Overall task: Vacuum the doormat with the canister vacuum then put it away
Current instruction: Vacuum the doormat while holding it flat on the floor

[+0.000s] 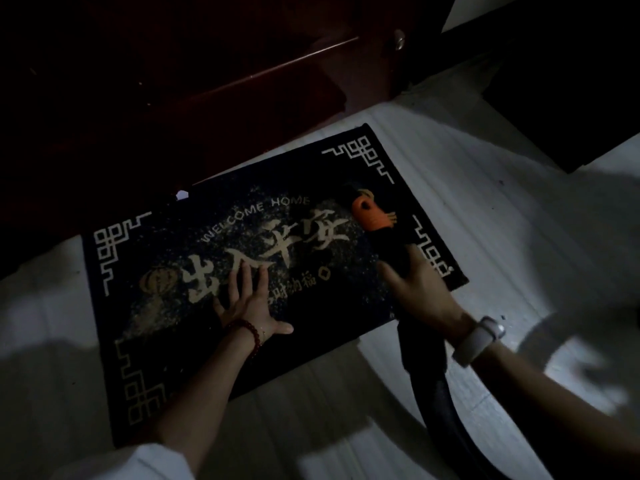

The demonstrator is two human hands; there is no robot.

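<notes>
Head view — left hand (247,306) pressing flat, fingers spread, on dark patterned doormat (166,368), right hand (420,289) gripping black vacuum hose (440,393) — orange nozzle (369,213) touching mat.

"WELCOME HOME" in pale capitals above large characters 出入平安 on the dark doormat (294,161)

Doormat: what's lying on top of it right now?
On the doormat: pale scattered grit, the flat left hand, and the orange vacuum nozzle held by the right hand. The mat beneath both hands is hidden.
</notes>
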